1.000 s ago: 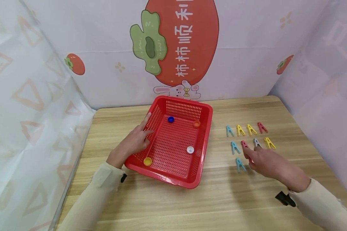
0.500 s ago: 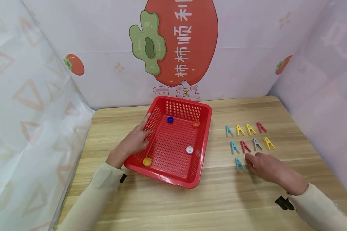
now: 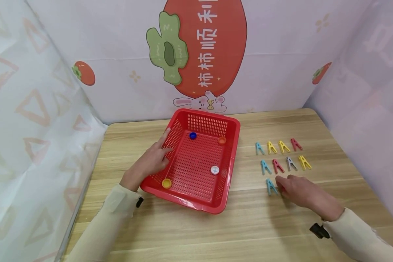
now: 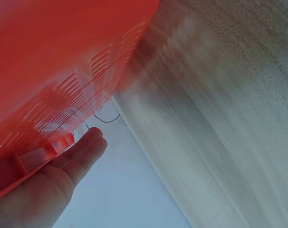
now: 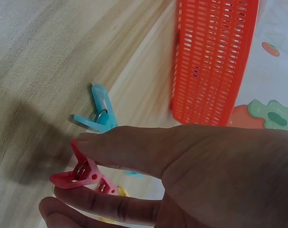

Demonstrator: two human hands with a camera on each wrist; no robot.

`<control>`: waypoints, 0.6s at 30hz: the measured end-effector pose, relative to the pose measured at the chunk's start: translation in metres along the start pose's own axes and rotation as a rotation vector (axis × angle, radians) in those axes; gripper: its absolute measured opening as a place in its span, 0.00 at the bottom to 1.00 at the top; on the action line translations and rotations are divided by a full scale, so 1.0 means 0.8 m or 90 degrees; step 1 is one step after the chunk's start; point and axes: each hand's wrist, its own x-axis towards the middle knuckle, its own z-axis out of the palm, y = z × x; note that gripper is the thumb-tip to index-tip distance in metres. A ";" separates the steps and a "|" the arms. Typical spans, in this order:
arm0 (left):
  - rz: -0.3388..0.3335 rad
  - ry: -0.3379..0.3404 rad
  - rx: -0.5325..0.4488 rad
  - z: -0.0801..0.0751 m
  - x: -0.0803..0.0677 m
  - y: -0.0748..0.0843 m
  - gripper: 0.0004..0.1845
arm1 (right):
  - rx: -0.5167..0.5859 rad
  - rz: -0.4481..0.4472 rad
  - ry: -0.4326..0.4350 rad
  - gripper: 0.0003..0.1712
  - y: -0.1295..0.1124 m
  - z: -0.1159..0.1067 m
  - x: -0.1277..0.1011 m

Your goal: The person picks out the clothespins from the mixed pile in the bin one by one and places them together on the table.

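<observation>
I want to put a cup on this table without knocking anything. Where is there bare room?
The wood strip in front of the red basket, between the two sleeves, is bare. So is the lane between basket and clothespins, and the back right corner of the table. It is crowded around the pins, where the right hand rests.

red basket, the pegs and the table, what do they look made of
Red basket: looks like moulded plastic, slightly glossy, its walls and floor pierced with even slots. Pegs, such as the blue peg by the right hand: probably smooth coloured plastic, with a small metal spring at the middle in the right wrist view. Table: pale wood-grain surface, matte; solid wood or laminate, cannot tell.
</observation>
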 end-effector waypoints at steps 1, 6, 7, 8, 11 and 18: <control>-0.001 0.000 0.000 0.000 0.000 0.000 0.28 | 0.005 0.002 -0.003 0.10 0.000 0.000 0.001; 0.000 0.000 0.003 0.000 0.000 0.000 0.28 | 0.005 0.004 -0.003 0.10 0.001 0.004 0.004; 0.002 0.001 0.004 0.000 0.000 0.000 0.28 | 0.002 0.004 -0.001 0.10 0.001 0.005 0.005; 0.003 0.002 0.005 0.000 0.000 0.000 0.28 | 0.000 0.003 0.001 0.11 0.001 0.006 0.005; 0.008 0.004 0.010 0.000 0.000 0.000 0.28 | -0.006 0.001 0.006 0.11 0.001 0.007 0.006; 0.020 0.010 0.018 0.001 0.000 -0.002 0.28 | -0.013 -0.016 0.026 0.12 0.001 0.010 0.005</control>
